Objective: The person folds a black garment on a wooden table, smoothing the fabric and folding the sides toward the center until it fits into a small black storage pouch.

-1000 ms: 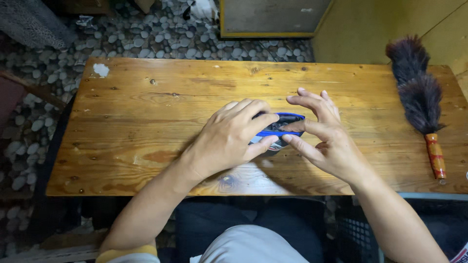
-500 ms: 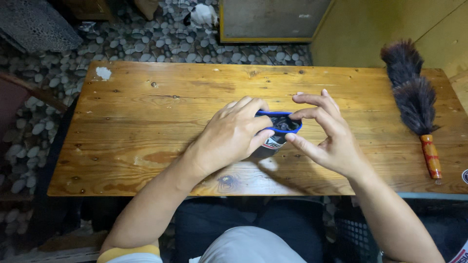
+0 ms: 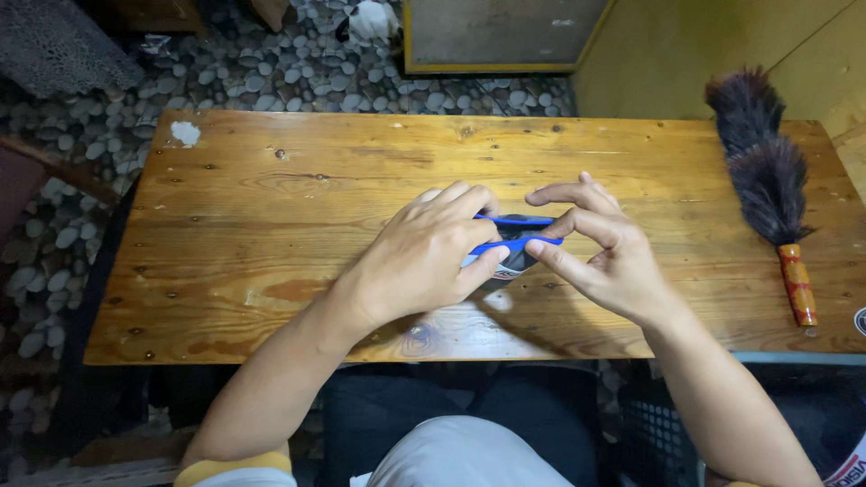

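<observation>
Now you're pinching a small blue item between both hands, left hand and right hand closed on it, above the table, well apart from the duster

I see my left hand and right hand pinching a small blue-and-black pouch between their fingertips above the wooden counter; a feather duster lies well apart at right.

Pouch mid-table, between left hand and right hand; duster far right.
</observation>
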